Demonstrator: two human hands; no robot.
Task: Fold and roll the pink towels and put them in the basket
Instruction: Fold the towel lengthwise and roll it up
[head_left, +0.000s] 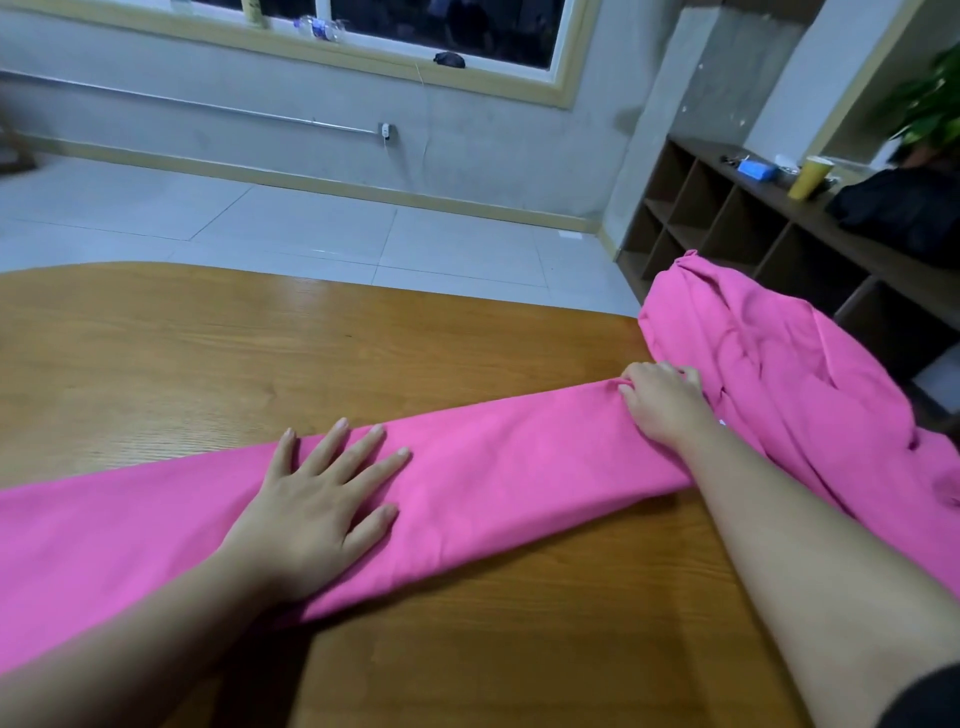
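- No brand, label or writing is showing clearly enough to be read on any object.
- A folded pink towel (493, 467) is lying as a long band across the wooden table (208, 353), running from the lower left edge of the view up toward the right.
- The left hand (317, 499) is lying flat on the band's middle stretch, palm down, fingers straight and spread, pressing the cloth onto the table and gripping nothing.
- The right hand (662, 402) is sitting at the band's right end, knuckles up, fingers curled down and pinching the pink cloth at the far edge of the fold.
- Both forearms are reaching in from the bottom of the view, the right one crossing the near edge of the band.
- A heap of pink towels (779, 364) is bunching up just beyond the right hand, spilling over the table's right edge and touching the band's end.
- A dark cubby shelf (727, 223) is standing against the wall on the right, carrying a yellow cup (808, 176), a blue box (756, 169) and a black bag (904, 208).
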